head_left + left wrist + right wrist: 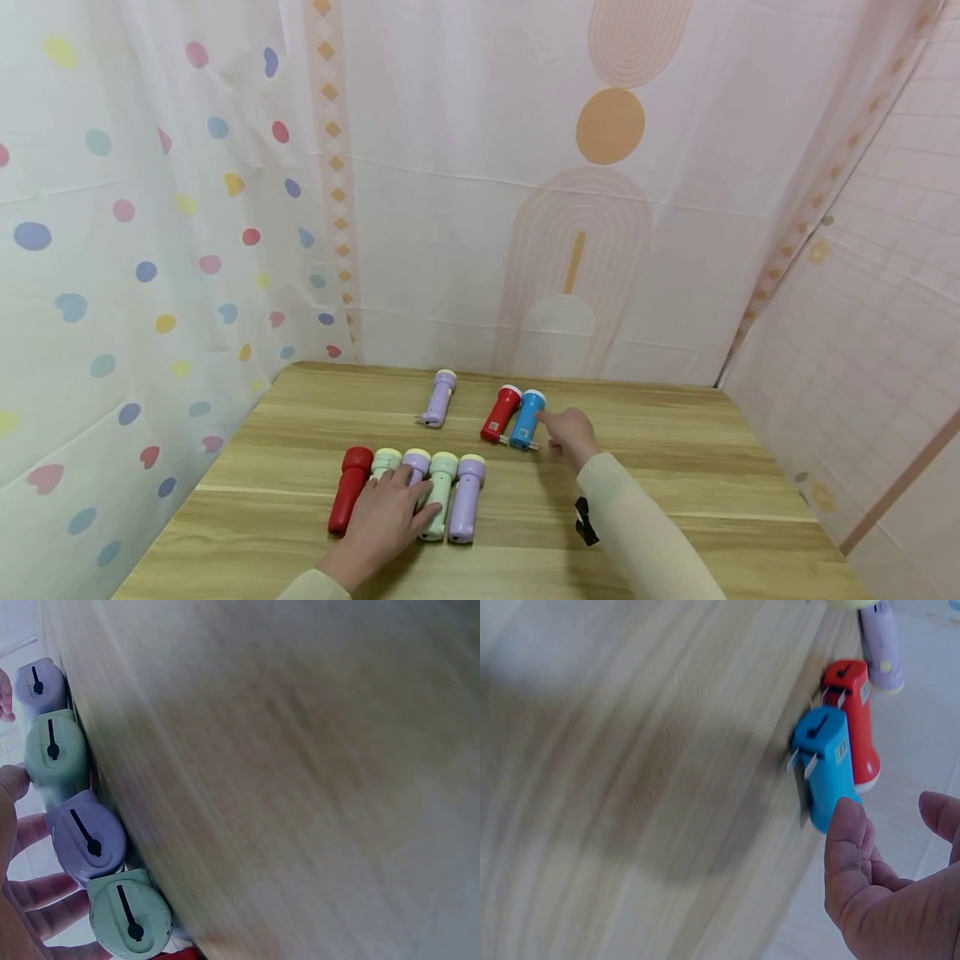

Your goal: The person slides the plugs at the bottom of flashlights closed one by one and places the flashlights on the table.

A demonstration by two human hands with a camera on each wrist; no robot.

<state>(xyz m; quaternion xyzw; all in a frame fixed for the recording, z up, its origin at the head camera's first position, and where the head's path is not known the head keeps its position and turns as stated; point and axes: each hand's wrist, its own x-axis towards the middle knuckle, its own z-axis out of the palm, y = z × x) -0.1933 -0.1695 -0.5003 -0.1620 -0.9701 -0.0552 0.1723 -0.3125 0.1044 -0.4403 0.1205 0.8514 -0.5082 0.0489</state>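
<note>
Resting with spread fingers across the front row, head view: left hand (pixel 386 508), relaxed, gripping nothing, partly hiding left green flashlight (pixel 386 460), middle purple flashlight (pixel 416 460) and right green flashlight (pixel 442 479). Front red flashlight (pixel 348 492) ends the row at left, end purple flashlight (pixel 467 500) at right. Right hand (pixel 572 432) has its index finger out at blue flashlight (pixel 528 419), not grasping it; blue lies on the surface (pixel 675 483), far red flashlight (pixel 500 414) just beside on its left, in the way from that side. Far purple flashlight (pixel 441 397) lies apart, further left. Patterned drape (pixel 465 208) behind. Left wrist view: four slotted tail ends, fingers among the bodies, red corner at bottom edge. Right wrist view: index fingertip at blue's head end, contact unclear, thumb apart; red sits between blue and purple, metal prongs out on red and blue.
</note>
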